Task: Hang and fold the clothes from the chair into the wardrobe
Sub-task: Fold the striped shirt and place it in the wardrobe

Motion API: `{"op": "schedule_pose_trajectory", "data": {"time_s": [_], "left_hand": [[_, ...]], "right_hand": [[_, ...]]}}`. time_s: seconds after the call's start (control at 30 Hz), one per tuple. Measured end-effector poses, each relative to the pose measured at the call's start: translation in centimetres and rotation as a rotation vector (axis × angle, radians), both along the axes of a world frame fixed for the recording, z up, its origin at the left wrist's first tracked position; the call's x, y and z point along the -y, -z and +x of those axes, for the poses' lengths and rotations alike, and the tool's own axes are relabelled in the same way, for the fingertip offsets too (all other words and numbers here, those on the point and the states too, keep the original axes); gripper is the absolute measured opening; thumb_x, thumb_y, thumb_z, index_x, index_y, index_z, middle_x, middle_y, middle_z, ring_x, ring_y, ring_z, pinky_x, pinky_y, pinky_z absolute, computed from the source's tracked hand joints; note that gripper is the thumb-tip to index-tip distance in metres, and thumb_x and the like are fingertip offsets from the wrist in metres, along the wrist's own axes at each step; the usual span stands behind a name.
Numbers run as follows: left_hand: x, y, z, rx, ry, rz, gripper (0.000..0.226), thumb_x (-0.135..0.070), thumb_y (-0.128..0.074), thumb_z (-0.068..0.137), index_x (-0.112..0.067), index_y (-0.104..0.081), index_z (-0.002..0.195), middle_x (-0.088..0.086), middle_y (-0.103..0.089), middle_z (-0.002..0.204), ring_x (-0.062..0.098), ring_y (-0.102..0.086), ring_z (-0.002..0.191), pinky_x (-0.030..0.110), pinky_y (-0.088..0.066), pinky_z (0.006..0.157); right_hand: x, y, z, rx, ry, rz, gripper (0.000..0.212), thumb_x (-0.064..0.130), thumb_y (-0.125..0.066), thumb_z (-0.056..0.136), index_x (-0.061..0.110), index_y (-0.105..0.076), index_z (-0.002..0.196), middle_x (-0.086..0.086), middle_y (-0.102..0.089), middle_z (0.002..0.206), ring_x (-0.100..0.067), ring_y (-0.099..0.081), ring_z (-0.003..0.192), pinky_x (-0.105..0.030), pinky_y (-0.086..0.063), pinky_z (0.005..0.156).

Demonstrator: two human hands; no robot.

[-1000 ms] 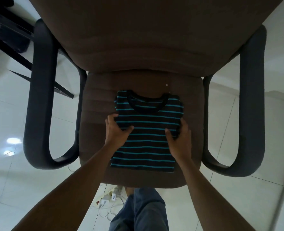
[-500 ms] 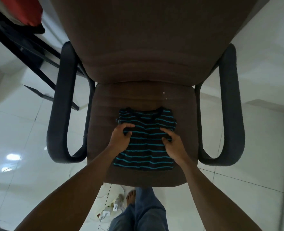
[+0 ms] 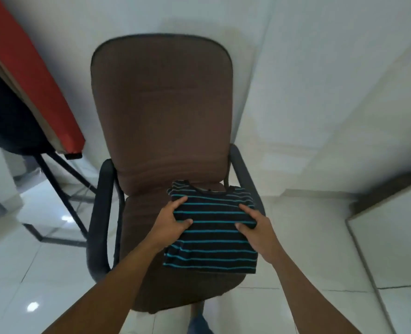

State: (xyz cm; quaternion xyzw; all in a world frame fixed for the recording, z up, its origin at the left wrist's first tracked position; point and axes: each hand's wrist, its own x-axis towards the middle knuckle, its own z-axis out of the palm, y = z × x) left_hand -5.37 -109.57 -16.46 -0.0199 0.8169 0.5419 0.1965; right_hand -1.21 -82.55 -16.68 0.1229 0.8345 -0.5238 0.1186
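**Folded shirt now raised from the seat, gripped at both sides**

Since half a second ago the folded shirt (image 3: 214,239) has come up off the seat and shifted to the right, and the view has risen, so the whole back of the chair (image 3: 161,104) now shows. The shirt is dark with thin turquoise stripes and folded into a neat rectangle. It appears to hang just above the right half of the brown seat, and its far right corner covers part of the right armrest (image 3: 241,169).

The left hand (image 3: 173,221) grips the shirt's left edge and the right hand (image 3: 255,225) grips its right edge. Both hold it about halfway along, level with each other, with a thumb and a finger showing on top of the cloth. Any fingers underneath are hidden.

The shirt's long axis runs away from the person, with the collar at the far end by the chair back and the hem nearest the body. Neither hand is nearer, so the likely next move is a two-handed carry.

No wardrobe is clearly in view. A pale panel (image 3: 392,237) stands at the right, and it cannot be told what it is. A red board (image 3: 31,80) on black legs stands at the left, over a glossy white tiled floor (image 3: 31,273)
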Motion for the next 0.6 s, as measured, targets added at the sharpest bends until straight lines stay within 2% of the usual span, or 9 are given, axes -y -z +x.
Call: {"op": "schedule_pose_trajectory", "data": {"time_s": [0.07,0.13,0.23,0.37,0.5,0.6], "left_hand": [[-1.9,-3.3,0.7,-0.073,0.057,-0.018,0.066,-0.017,-0.073,0.09,-0.035,-0.042,0.146,-0.016,-0.036,0.13,0.004,-0.033,0.126,0.029,-0.031,0.114],[-3.9,-5.9,1.2,-0.141,0.11,-0.009,0.068,-0.02,-0.075,0.088,-0.04,-0.043,0.145,-0.014,-0.039,0.136,0.009,-0.039,0.131,0.037,-0.034,0.117],[-7.5,-9.7,2.2,-0.191,0.207,0.044,0.07,-0.02,-0.077,0.086,-0.043,-0.044,0.143,-0.009,-0.044,0.144,0.015,-0.046,0.132,0.045,-0.043,0.112],[-14.0,-14.4,3.8,-0.283,0.361,0.099,0.071,-0.016,-0.076,0.087,-0.037,-0.042,0.146,-0.007,-0.044,0.143,0.014,-0.047,0.129,0.039,-0.045,0.11],[-22.0,-18.4,6.8,-0.365,0.532,0.146,0.072,-0.014,-0.074,0.088,-0.032,-0.039,0.148,-0.007,-0.045,0.139,0.011,-0.05,0.123,0.023,-0.047,0.1],[-28.0,-21.2,10.5,-0.391,0.646,0.205,0.073,-0.013,-0.074,0.088,-0.031,-0.038,0.149,-0.006,-0.046,0.139,0.012,-0.05,0.122,0.029,-0.046,0.106]], "right_hand": [[-1.6,-3.3,2.0,-0.083,0.056,0.03,0.054,0.022,-0.069,0.092,0.034,-0.051,0.141,0.003,-0.05,0.138,-0.019,-0.052,0.126,-0.041,-0.044,0.111],[-3.3,-6.3,4.2,-0.149,0.109,0.051,0.054,0.021,-0.068,0.092,0.033,-0.05,0.141,0.004,-0.05,0.138,-0.018,-0.051,0.126,-0.041,-0.043,0.111],[-6.3,-10.3,7.7,-0.212,0.196,0.088,0.054,0.021,-0.069,0.092,0.035,-0.05,0.14,0.007,-0.05,0.136,-0.016,-0.051,0.125,-0.042,-0.044,0.111],[-10.9,-15.1,13.2,-0.294,0.344,0.143,0.054,0.022,-0.069,0.091,0.035,-0.052,0.14,0.009,-0.05,0.135,-0.014,-0.05,0.125,-0.042,-0.043,0.111],[-15.9,-19.6,20.0,-0.353,0.504,0.187,0.053,0.021,-0.07,0.091,0.036,-0.053,0.139,0.01,-0.052,0.135,-0.011,-0.051,0.124,-0.038,-0.043,0.111],[-19.6,-22.4,25.7,-0.386,0.624,0.244,0.053,0.019,-0.07,0.091,0.034,-0.053,0.139,0.009,-0.052,0.134,-0.01,-0.052,0.123,-0.035,-0.043,0.111]]}}
